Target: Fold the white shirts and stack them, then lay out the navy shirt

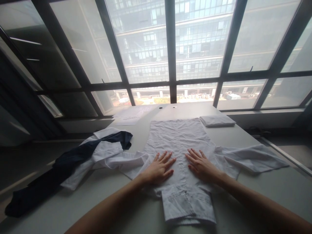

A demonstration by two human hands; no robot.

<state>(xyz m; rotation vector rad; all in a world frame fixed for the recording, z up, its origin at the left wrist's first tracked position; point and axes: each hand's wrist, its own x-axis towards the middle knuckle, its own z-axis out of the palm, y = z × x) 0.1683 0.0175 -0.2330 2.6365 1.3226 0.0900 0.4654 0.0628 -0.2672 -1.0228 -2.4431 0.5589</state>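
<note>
- White shirt [180, 136] is laid out in the middle of the desk [190, 112], pretty wrinkly, with its button line facing up.
- Long axis goes from the near side of the desk toward the far edge by the windows [146, 39]. Collar [187, 208] is at the near end, hem at the far end.
- Left hand [159, 169] is palm down on the shirt, left of the buttons. Grip's spread flat, fingers a bit apart, pinching nothing.
- Right hand [202, 165] does the same on the right side of the buttons, grip also spread and flat.
- So the shirt's right under both grips, button line in between. Neither hand is clearly nearer to it tbh. Collar's on the near side of them, most of the body beyond.
- One sleeve [253, 159] sticks out toward the right edge. The other goes left toward a dark garment [80, 152] bunched with white cloth along the left edge; can't tell whose cuff is whose there.
- Folded white cloth [216, 121] sits by the far right corner, papers [131, 113] by the far left.
</note>
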